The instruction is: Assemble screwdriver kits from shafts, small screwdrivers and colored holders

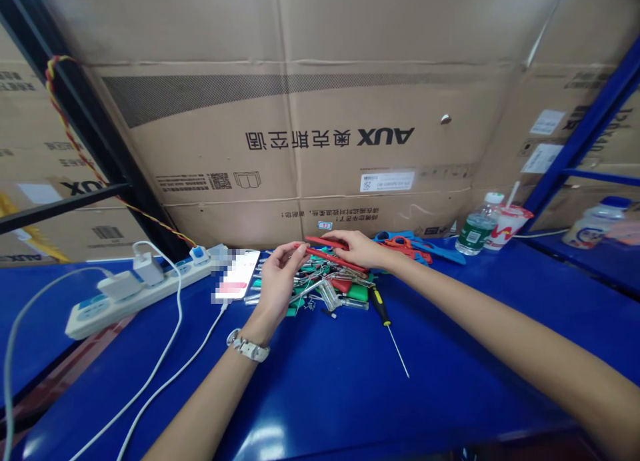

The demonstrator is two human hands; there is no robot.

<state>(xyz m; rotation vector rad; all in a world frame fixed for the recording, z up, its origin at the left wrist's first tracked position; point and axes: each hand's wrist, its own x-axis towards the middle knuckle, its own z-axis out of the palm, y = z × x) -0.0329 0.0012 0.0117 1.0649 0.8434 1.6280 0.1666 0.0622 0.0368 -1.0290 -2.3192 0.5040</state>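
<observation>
As both hands (359, 250) grip, red handles (326, 255) between them

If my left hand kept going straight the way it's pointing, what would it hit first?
Leaving aside the red-handled tool at its fingertips, the left hand would probably meet the right hand, at its fingers. Depth is hard to judge from this one view.

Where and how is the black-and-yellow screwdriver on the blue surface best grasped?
Probably around its thick handle, from above and the right: the pile crowds its left, that right side lies open, and the thin shaft offers less to hold.
</observation>
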